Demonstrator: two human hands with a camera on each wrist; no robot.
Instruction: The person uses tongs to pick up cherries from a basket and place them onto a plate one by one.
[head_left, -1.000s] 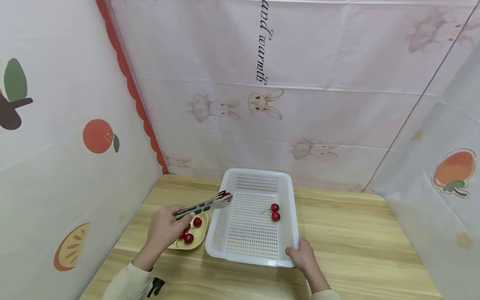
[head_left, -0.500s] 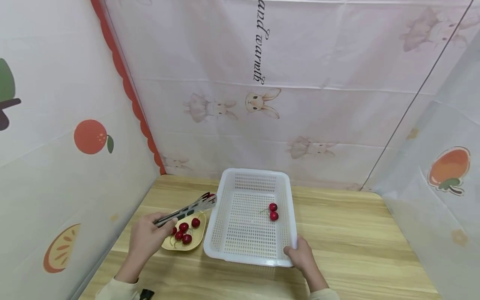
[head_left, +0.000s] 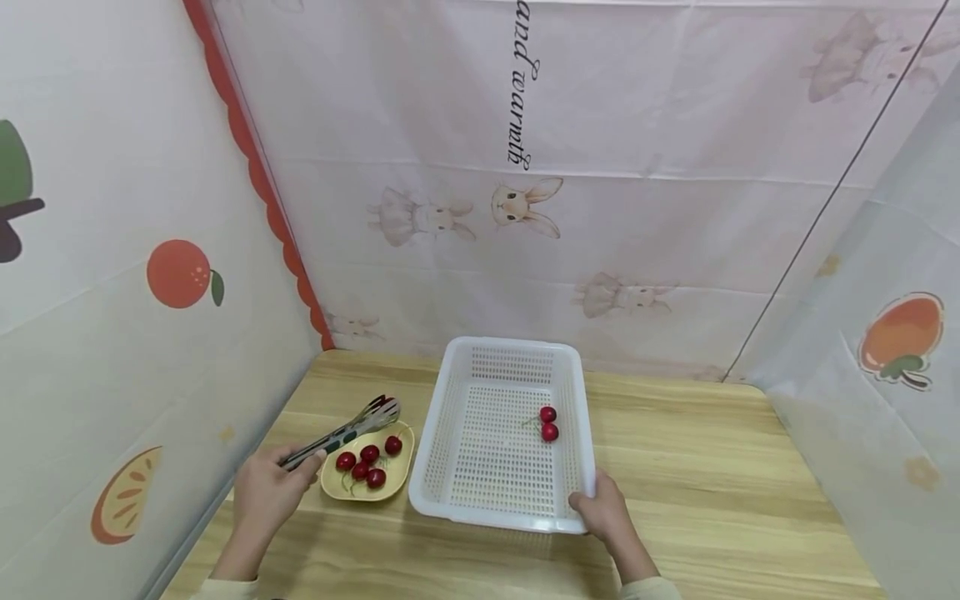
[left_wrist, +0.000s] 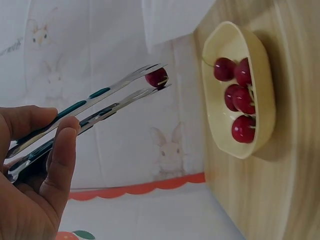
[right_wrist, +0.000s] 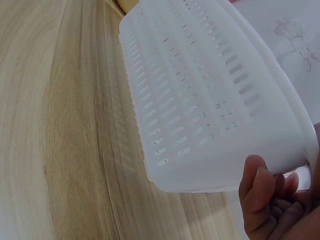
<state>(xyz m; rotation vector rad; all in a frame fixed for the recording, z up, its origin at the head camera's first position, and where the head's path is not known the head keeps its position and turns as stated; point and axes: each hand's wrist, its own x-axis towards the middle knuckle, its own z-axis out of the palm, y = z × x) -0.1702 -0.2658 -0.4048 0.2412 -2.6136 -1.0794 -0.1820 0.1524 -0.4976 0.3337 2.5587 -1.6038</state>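
Observation:
My left hand [head_left: 272, 493] pinches a pair of metal tongs [head_left: 341, 435] with dark green grips. Between the tong tips a single cherry [left_wrist: 157, 78] is clamped, held above the yellow dish [left_wrist: 218, 112]. Several dark red cherries [head_left: 369, 454] with stems lie in that dish, left of the basket. My right hand [head_left: 603, 510] grips the near right corner of a white perforated basket [head_left: 427, 487], thumb over the rim and fingers underneath on the outside. Inside the basket, two red cherries [head_left: 549, 423] sit side by side toward the right, stems pointing left.
The wooden table [head_left: 690, 475] carries the dish and basket, with bare wood on the right and in front. Printed cloth walls [head_left: 637, 208] enclose the back and both sides. The basket's left rim stands close beside the dish.
My left hand and the tongs have drawn back left, from over the basket's left rim to above the dish, still carrying the cherry. The right hand keeps its grip on the basket.

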